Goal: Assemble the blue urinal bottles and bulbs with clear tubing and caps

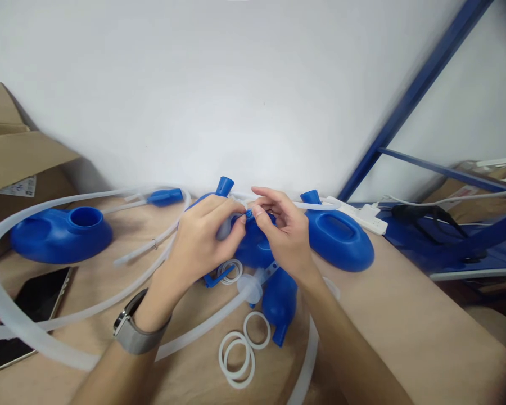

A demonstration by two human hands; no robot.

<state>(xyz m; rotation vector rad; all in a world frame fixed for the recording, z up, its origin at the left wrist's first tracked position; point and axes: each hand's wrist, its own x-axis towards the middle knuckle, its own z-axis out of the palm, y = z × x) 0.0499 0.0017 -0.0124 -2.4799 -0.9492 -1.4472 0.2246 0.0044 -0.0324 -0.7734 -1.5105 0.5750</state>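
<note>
My left hand (208, 233) pinches a small blue plastic piece (248, 214) between thumb and fingers. From the other side, my right hand (284, 228) has its thumb and index finger closed on the same piece, its other fingers curled. Just behind and below my hands lie blue plastic bottles, one of them (251, 250) partly covered by my fingers. A blue bulb-shaped part (279, 304) sits under my right wrist. Beside it is a clear tube (213, 323) with a translucent round flange (249, 288). White rings (236, 360) lie on the table in front.
At left stand a wide-mouthed blue bottle (61, 233), a phone (36, 304) and an open cardboard box (23, 152). Long clear tubing (21, 326) loops across the table. Another blue bottle (341, 239) and a white power strip (362, 216) are at right, near a blue metal frame (413, 101).
</note>
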